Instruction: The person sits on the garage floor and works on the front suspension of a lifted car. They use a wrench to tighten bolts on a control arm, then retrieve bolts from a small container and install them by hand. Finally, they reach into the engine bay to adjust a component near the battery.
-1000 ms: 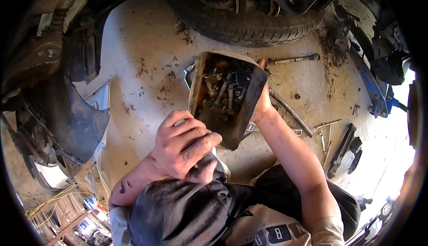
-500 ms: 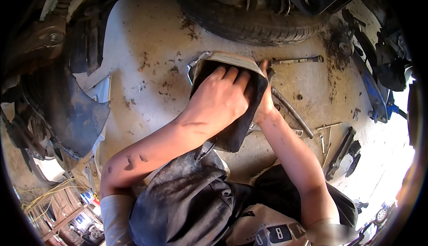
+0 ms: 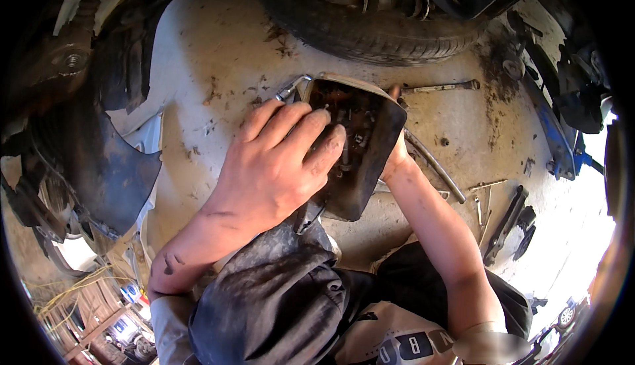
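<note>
My right hand [image 3: 397, 153] grips the right side of a grimy metal container [image 3: 360, 189], fingers mostly hidden behind it. Inside are rusty, dark bolts [image 3: 347, 156] and small hardware. My left hand [image 3: 278, 160] is over the container's left part, palm down, fingers bent and apart; its thumb and palm are hidden, and nothing shows in it. A chrome tool [image 3: 291, 87] lies just past the top left corner. Right of the container are a long wrench [image 3: 446, 87], a metal bar [image 3: 436, 166] and a small socket [image 3: 445, 142] on the concrete floor [image 3: 211, 54].
A tire [image 3: 370, 41] lies beyond, under dark vehicle parts. A metal shield [image 3: 119, 173] hangs at left, above yellow cords [image 3: 73, 289]. At right are a blue jack [image 3: 555, 153], thin wrenches [image 3: 488, 203] and a black part [image 3: 506, 226]. My dark-clothed knees [image 3: 258, 305] are below.
My left hand moved up into the container, then drew back to the left, uncovering the hardware again. The container tilts slightly differently; my right hand stays on it.
</note>
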`<action>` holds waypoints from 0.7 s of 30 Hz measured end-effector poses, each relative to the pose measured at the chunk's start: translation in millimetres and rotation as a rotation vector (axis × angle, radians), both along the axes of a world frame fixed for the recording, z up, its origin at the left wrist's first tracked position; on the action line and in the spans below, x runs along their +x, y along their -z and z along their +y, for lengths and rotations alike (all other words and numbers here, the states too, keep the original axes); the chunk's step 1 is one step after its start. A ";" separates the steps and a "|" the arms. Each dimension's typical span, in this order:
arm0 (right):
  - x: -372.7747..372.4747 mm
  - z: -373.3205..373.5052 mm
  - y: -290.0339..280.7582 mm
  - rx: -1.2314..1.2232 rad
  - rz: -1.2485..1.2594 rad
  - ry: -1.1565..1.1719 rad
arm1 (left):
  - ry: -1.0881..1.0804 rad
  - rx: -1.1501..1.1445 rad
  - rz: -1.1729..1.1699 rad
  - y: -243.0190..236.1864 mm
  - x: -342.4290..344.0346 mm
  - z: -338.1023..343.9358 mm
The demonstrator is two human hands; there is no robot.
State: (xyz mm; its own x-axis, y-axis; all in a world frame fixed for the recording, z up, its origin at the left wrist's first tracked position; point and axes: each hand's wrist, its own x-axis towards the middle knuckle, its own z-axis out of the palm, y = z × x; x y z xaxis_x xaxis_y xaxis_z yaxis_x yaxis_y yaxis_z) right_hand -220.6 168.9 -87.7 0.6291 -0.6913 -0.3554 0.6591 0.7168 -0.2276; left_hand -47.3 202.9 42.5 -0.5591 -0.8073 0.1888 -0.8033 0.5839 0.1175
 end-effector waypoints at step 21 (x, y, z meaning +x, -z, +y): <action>3.2 2.6 4.8 0.047 0.164 0.030 | -0.012 0.369 -0.048 74.5 -37.5 -10.4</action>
